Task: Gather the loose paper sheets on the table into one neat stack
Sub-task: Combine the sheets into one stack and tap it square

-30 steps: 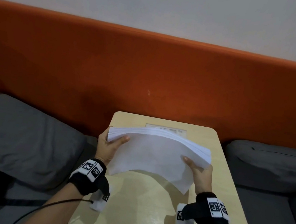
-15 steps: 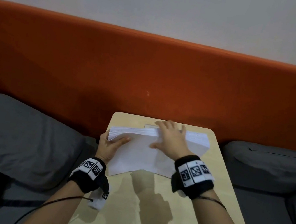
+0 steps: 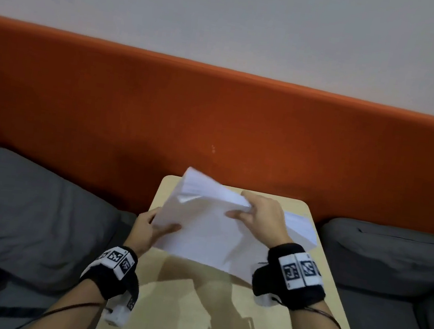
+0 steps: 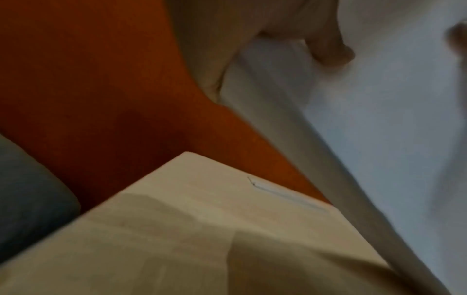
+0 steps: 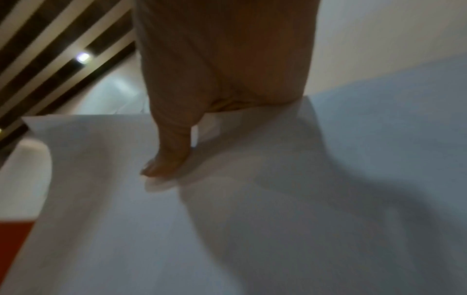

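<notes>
A thick stack of white paper sheets (image 3: 202, 226) is held tilted above the far half of the small wooden table (image 3: 190, 312), its far-left corner raised. My left hand (image 3: 150, 231) grips the stack's near-left edge, thumb on top. My right hand (image 3: 258, 216) grips the far edge near the middle, thumb on the top sheet and fingers behind. In the left wrist view the stack (image 4: 379, 119) fills the right side with my thumb on it. In the right wrist view my thumb presses the top sheet (image 5: 227, 219). The stack's right end (image 3: 301, 228) shows past my right hand.
The table stands against an orange padded backrest (image 3: 217, 114). Grey cushions lie to the left (image 3: 24, 216) and right (image 3: 391, 256) of the table. The table's near half carries only shadows of my arms.
My right hand left the stack's near-right corner, reached over to its far edge and gripped it. The stack has tilted and turned, with its far-left corner lifted. My left hand kept its hold.
</notes>
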`<state>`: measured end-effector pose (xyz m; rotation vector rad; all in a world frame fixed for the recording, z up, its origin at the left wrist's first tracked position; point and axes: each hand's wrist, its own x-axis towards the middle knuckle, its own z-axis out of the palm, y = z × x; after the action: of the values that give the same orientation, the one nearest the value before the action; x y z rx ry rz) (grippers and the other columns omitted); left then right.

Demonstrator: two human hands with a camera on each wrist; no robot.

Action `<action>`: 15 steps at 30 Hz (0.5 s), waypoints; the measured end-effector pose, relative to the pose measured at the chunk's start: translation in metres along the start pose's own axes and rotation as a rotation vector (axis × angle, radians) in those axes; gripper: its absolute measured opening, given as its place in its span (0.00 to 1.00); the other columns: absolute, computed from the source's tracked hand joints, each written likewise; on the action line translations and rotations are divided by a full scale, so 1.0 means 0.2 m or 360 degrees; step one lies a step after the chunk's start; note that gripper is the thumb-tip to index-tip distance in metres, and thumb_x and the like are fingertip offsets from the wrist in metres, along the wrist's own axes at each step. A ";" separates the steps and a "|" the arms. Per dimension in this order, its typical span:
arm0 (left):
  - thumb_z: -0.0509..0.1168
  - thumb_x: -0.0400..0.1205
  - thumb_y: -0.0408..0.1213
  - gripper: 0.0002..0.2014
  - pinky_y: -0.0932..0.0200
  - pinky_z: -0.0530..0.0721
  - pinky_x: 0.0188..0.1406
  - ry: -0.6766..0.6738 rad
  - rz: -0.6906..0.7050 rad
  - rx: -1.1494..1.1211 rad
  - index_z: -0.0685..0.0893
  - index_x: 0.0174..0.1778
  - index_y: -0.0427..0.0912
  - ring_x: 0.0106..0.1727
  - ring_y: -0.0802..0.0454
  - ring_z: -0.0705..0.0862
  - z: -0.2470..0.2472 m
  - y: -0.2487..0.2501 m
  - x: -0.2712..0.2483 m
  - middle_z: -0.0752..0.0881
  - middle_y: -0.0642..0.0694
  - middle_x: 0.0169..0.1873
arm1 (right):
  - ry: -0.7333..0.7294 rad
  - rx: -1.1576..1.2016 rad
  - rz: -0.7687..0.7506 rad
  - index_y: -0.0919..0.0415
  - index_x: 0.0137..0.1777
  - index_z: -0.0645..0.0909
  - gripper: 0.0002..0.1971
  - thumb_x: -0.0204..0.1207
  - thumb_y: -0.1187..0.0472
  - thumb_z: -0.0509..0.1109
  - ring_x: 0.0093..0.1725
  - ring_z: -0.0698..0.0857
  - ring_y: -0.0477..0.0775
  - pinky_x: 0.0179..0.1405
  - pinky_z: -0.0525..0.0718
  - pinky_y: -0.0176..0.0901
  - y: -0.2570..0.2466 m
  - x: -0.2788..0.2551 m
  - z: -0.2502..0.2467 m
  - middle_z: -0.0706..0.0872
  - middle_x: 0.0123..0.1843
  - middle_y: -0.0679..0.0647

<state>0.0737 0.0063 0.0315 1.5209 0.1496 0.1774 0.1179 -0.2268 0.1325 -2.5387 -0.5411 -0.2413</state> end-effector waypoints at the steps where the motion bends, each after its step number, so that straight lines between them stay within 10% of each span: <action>1: 0.80 0.57 0.43 0.21 0.54 0.83 0.43 0.0039 0.0025 -0.0032 0.86 0.42 0.37 0.41 0.47 0.85 -0.02 0.02 0.01 0.88 0.43 0.38 | 0.0032 0.0188 0.0101 0.51 0.35 0.73 0.17 0.65 0.44 0.77 0.41 0.81 0.57 0.39 0.69 0.48 0.04 -0.01 -0.04 0.79 0.32 0.49; 8: 0.85 0.43 0.49 0.31 0.61 0.86 0.32 -0.0025 0.0067 -0.0729 0.87 0.38 0.41 0.33 0.54 0.88 0.18 0.30 0.10 0.91 0.49 0.33 | 0.0258 0.1668 0.0496 0.58 0.52 0.84 0.11 0.70 0.66 0.75 0.42 0.89 0.46 0.40 0.84 0.38 0.17 -0.14 -0.04 0.91 0.44 0.49; 15: 0.72 0.75 0.28 0.06 0.64 0.85 0.36 0.0192 0.0312 -0.0165 0.84 0.44 0.40 0.39 0.55 0.87 0.45 0.38 0.03 0.89 0.51 0.37 | 0.0820 0.1493 0.0740 0.48 0.44 0.76 0.07 0.75 0.60 0.72 0.47 0.83 0.56 0.47 0.82 0.48 0.11 -0.17 0.11 0.84 0.43 0.47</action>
<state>0.0973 -0.0779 0.1121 1.4205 0.0856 0.4278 0.0976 -0.2430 0.0949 -1.5323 0.1423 -0.3478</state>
